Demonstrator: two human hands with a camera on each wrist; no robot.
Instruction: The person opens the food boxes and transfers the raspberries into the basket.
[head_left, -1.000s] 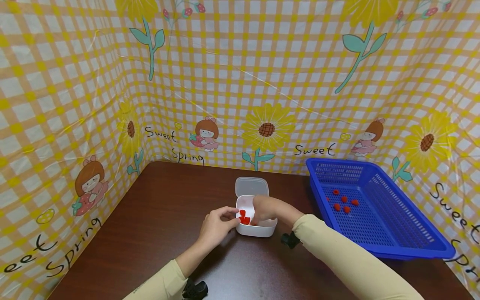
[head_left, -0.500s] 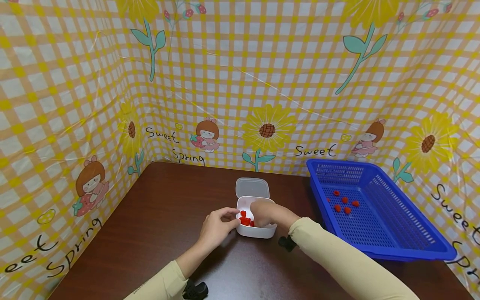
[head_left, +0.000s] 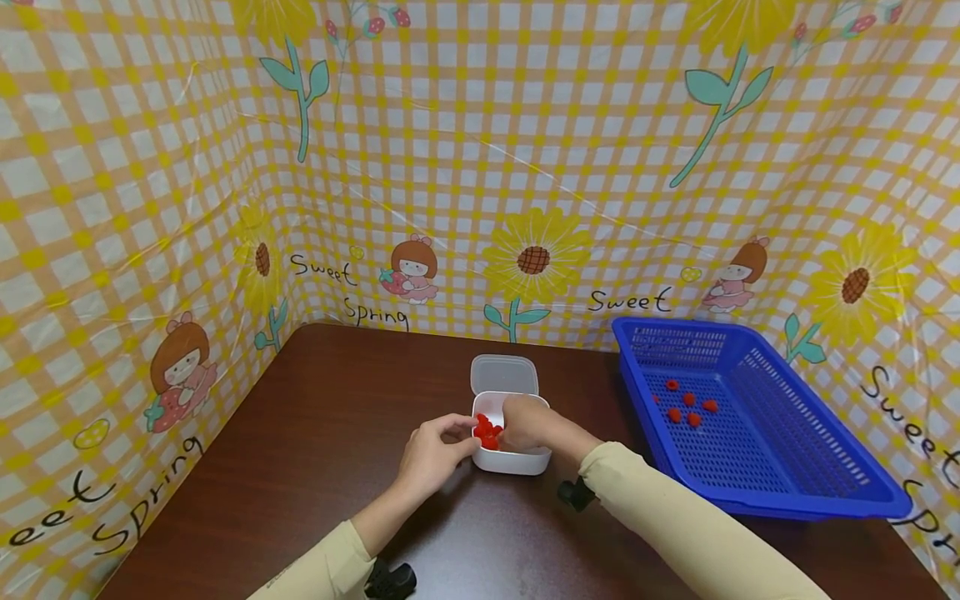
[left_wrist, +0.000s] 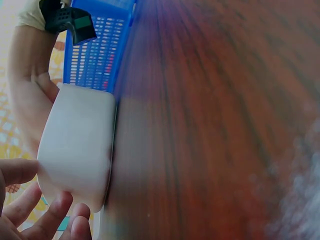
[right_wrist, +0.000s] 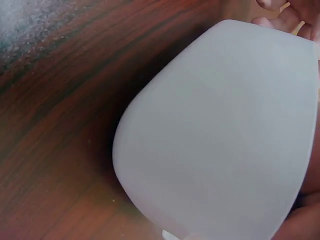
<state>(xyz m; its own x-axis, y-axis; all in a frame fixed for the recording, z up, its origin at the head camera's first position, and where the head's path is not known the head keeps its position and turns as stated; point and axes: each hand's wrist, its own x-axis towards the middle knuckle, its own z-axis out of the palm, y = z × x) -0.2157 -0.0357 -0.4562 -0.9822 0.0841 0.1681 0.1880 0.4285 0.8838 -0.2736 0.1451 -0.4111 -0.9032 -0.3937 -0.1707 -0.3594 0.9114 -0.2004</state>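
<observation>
While touching box (head_left: pixel 512 463) with parted fingers (left_wrist: pixel 52 215) of left hand (head_left: pixel 432 455), dipping right hand (head_left: pixel 527 426) inside.
Cannot tell right grip near berries (head_left: pixel 487 436).

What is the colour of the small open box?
The box is white, clearest in the head view.

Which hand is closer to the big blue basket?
The right. The right hand dips into the white box, left of the blue basket; the left hand is at the box's left side, farther from the basket.

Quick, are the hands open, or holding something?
Left hand: open, touching the box.
Right hand: inside the box, fingers hidden, so I can't tell.
</observation>
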